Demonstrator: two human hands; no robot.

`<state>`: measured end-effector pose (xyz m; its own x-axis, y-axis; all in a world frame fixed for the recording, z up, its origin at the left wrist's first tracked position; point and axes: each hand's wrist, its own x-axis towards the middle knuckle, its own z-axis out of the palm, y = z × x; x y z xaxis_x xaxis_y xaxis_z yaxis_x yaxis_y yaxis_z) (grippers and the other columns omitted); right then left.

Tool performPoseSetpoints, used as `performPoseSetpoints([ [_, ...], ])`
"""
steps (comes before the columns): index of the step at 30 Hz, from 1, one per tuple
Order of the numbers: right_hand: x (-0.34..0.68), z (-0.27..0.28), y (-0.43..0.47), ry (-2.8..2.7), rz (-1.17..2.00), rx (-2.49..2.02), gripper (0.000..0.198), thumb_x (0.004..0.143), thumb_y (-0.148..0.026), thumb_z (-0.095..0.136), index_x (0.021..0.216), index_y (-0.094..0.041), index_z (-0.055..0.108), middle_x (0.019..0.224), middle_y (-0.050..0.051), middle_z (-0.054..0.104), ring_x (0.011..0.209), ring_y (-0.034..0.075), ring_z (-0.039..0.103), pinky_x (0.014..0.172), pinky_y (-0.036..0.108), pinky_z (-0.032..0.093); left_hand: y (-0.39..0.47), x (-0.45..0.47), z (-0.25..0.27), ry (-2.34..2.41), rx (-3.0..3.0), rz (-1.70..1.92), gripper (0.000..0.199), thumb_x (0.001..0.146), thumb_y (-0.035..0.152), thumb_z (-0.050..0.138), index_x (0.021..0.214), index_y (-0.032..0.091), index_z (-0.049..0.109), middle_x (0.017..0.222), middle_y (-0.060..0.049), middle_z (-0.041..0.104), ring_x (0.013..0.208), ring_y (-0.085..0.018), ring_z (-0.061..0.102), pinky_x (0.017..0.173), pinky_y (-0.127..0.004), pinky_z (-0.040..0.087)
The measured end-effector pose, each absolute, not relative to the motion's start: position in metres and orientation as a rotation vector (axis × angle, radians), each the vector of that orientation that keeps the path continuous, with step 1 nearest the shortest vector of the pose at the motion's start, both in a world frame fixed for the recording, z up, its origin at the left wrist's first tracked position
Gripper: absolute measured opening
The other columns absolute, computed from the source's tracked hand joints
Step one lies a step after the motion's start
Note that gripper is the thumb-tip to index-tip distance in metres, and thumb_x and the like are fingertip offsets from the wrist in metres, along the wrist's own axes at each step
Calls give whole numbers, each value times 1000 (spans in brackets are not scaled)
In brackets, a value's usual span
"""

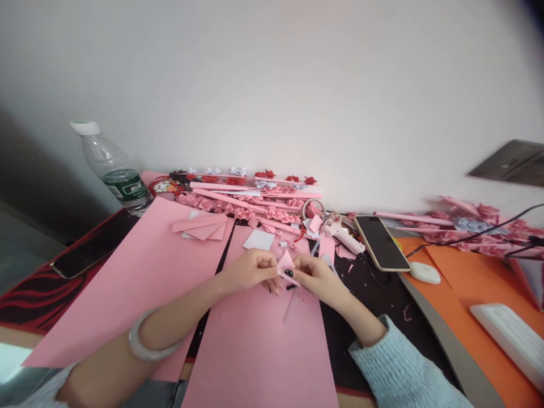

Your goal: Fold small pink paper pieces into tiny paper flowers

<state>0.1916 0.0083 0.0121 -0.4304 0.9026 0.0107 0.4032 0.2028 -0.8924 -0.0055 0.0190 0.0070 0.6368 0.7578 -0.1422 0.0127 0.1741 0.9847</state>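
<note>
Between my two hands is a small folded piece of pink paper, its pointed tip facing away from me. My left hand pinches its left side between thumb and fingers. On the right side, the thumb and fingers of my right hand are closed on the same piece. Both hands hover over a large pink paper sheet. A thin stick and a small black object are just below the folded paper. Beyond my left hand lies a white paper square.
A water bottle stands at the left, near a phone. Paper flowers and rolled tubes pile along the wall. A glue gun, another phone, a white mouse and orange paper are to the right.
</note>
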Motion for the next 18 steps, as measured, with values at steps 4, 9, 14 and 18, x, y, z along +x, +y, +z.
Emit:
performPoseSetpoints([
  [4,192,11,8,-1931,1261,-1177,36,74,-44,61,60,-17,44,56,-6,33,52,8,29,47,21,24,14,-5,8,689,1345,450,24,76,35,62,67,14,54,66,-5,68,56,-16,66,58,-28,52],
  [9,194,8,9,-1909,1383,-1110,42,82,-48,50,56,-17,42,52,-5,36,49,8,32,47,21,26,12,-4,7,662,1355,399,23,76,35,61,67,15,53,64,-4,68,55,-15,65,57,-27,51],
  [14,193,9,9,-1880,1357,-1110,39,80,-45,55,56,-16,43,53,-6,34,49,7,30,47,21,24,11,-6,8,612,1336,342,25,77,34,60,63,16,50,60,-2,66,55,-16,65,55,-28,50],
  [18,192,11,9,-1858,1362,-1091,38,78,-43,58,56,-17,42,52,-7,32,49,7,28,47,21,23,9,-7,10,603,1341,304,23,77,32,60,63,16,51,60,-3,66,56,-17,65,56,-29,51],
])
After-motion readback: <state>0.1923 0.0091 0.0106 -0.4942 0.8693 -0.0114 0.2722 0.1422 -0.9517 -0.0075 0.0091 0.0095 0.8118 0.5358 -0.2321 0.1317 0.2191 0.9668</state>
